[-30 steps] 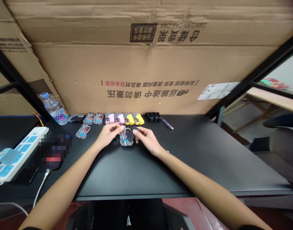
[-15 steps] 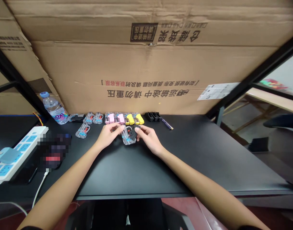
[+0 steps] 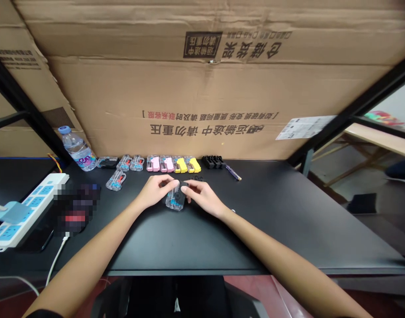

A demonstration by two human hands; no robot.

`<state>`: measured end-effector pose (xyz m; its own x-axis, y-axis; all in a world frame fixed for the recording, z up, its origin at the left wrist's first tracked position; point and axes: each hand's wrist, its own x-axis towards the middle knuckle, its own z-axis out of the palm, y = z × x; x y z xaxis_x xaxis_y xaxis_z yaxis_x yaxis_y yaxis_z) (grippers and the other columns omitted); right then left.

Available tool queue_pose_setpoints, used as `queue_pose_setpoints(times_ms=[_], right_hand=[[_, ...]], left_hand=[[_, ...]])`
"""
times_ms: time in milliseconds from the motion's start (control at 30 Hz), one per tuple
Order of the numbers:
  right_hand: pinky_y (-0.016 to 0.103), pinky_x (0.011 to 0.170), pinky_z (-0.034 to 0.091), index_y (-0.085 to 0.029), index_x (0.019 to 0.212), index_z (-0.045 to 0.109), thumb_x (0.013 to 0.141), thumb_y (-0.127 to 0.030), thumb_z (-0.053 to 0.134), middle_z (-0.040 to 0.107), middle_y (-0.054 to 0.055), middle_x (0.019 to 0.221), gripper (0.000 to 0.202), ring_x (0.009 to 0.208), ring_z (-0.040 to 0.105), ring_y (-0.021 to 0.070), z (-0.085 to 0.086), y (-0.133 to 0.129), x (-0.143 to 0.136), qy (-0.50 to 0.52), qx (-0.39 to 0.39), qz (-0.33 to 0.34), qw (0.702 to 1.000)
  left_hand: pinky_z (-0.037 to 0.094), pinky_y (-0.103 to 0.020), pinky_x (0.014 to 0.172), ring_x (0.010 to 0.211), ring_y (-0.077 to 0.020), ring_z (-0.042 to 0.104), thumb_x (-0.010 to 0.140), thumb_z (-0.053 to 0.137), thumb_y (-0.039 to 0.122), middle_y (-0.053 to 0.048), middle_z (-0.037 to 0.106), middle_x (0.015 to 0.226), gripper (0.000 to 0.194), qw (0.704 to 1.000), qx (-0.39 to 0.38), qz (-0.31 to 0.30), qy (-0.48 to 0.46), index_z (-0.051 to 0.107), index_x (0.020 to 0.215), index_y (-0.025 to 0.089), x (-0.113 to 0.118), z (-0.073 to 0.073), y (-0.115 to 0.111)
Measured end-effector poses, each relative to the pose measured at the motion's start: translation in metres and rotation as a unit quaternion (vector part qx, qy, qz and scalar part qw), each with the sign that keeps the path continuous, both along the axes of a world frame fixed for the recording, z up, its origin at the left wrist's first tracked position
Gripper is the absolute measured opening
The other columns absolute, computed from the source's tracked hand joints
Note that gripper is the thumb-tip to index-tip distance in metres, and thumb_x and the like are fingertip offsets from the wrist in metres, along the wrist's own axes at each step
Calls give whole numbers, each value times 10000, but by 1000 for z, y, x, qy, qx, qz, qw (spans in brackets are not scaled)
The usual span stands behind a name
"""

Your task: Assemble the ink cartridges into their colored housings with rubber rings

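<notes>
Casing (image 3: 174, 202) of clear plastic, blue showing inside it and a dark part along its right side, is held between two bare hands over the black counter (image 3: 222, 247), directly in front of the person; whether it touches the surface cannot be told. Fingers of the left hand (image 3: 157, 191) pinch its upper left edge, thumb on top, while those of the right hand (image 3: 205, 198) close on the dark side (the tips beneath are hidden). Just beyond lie thin black pieces (image 3: 196, 178).

Farther back, against a cardboard sheet (image 3: 189, 92) with upside-down print, stand two pink-and-clear units (image 3: 167, 164) and two yellow-and-clear units (image 3: 193, 165), side by side. Right of them sit black parts (image 3: 213, 161) in a cluster and a slim dark stick (image 3: 233, 172), lying aslant. To the left are three clear units (image 3: 116, 180), one nearer the person than the other two, then a plastic bottle (image 3: 81, 152), leaning. At far left, a white power strip (image 3: 43, 189) carries a blue adapter (image 3: 13, 213), beside a dark device (image 3: 78, 207) (partly pixelated) with a white cable (image 3: 55, 257).
</notes>
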<state>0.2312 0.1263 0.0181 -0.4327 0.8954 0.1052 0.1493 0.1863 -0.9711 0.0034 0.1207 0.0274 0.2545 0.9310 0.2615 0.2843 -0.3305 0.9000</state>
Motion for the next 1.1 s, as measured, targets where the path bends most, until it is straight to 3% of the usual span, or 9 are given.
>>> queue_pose_setpoints(times_ms=[200,267,400,467,600,700,800,933,1100], right_hand=[[328,663,505,-205,876,667,909,-695,712,634,9,716,493,640,580,172,-3,8,4,80,10,-132,988],[329,642,507,-210,868,675,887,-720,721,631,13,714,512,631,574,175,-2,7,3,69,8,-112,991],[312,628,490,-201,853,686,883,-685,742,598,-10,683,488,603,549,156,3,-1,-2,-12,-11,18,1000],[296,625,470,-193,848,672,908,-659,725,585,-20,700,473,602,536,139,4,-5,-4,-21,-17,43,999],[278,586,439,-177,923,682,921,-653,712,559,-46,638,477,555,505,121,3,-5,-3,-16,-23,23,999],[265,519,407,-158,1167,682,915,-631,737,574,-69,567,539,469,478,114,2,-4,-1,7,-55,5,998],[268,498,430,-166,1335,606,911,-579,770,682,-30,644,614,460,526,121,3,-2,1,73,-85,-9,994],[300,574,539,-223,1275,637,878,-533,817,746,33,845,536,648,669,169,6,-1,4,160,-91,-8,983],[363,703,607,-243,1124,696,882,-555,813,686,10,818,412,716,682,182,6,-4,1,140,-56,-5,989]], left_hand=[[517,-281,659,694,-176,651,943,674,579,-34,729,761,417,994,1,81,-74,740,818,187,-4,2,4],[516,-284,675,693,-171,644,946,684,552,-34,730,772,389,996,0,67,-58,755,853,182,-5,1,4],[489,-292,701,712,-172,633,978,656,512,-33,744,802,370,1000,-9,-4,5,763,871,174,0,0,-1],[479,-298,710,724,-177,633,986,644,517,-31,746,807,380,1000,-11,-16,13,754,863,174,2,1,-4],[483,-308,745,762,-186,639,990,648,534,-35,759,850,386,1000,-15,-21,4,768,899,179,3,2,-4],[492,-311,757,779,-184,634,975,675,542,-39,764,896,372,1000,0,-6,-12,786,948,188,2,2,-2],[493,-293,717,777,-175,623,957,690,554,-40,755,927,369,998,19,41,-37,781,978,196,-1,3,1],[478,-262,623,662,-143,610,988,640,571,-12,699,809,383,997,-10,49,-65,725,1053,204,-6,4,3],[514,-249,601,694,-160,723,924,750,535,-25,746,887,399,990,-86,-6,-111,558,1087,226,-2,-5,3]])
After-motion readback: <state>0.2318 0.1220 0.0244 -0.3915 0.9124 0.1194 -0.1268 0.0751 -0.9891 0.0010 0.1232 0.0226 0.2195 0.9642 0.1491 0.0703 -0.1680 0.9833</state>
